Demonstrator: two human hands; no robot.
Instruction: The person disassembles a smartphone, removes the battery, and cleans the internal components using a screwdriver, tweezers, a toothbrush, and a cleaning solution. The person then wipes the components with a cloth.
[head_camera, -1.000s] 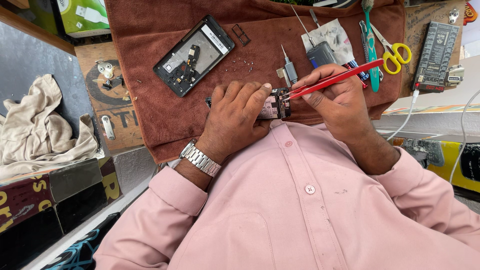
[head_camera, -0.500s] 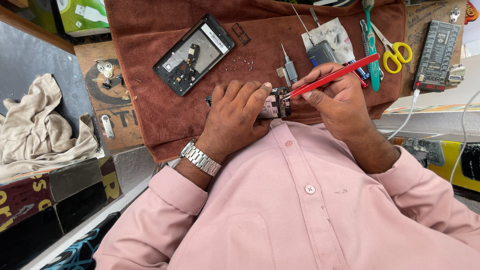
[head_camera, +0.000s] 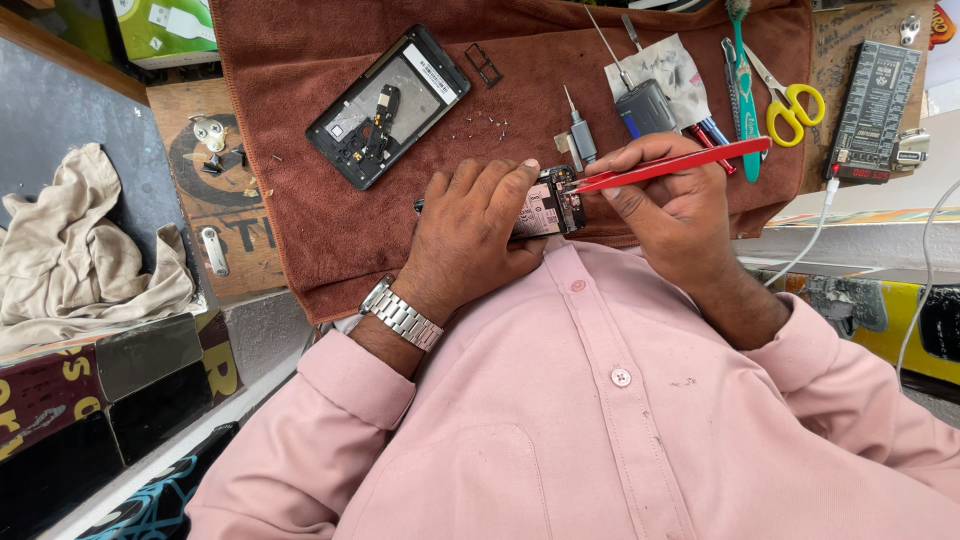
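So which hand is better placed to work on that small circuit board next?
Probably the right. The right hand holds the red tweezers with their tips at the small circuit board. The left hand is wrapped around the board, steadying it.

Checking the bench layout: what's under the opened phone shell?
The opened phone shell lies flat on the brown towel, beside loose screws. What lies under the towel cannot be seen.
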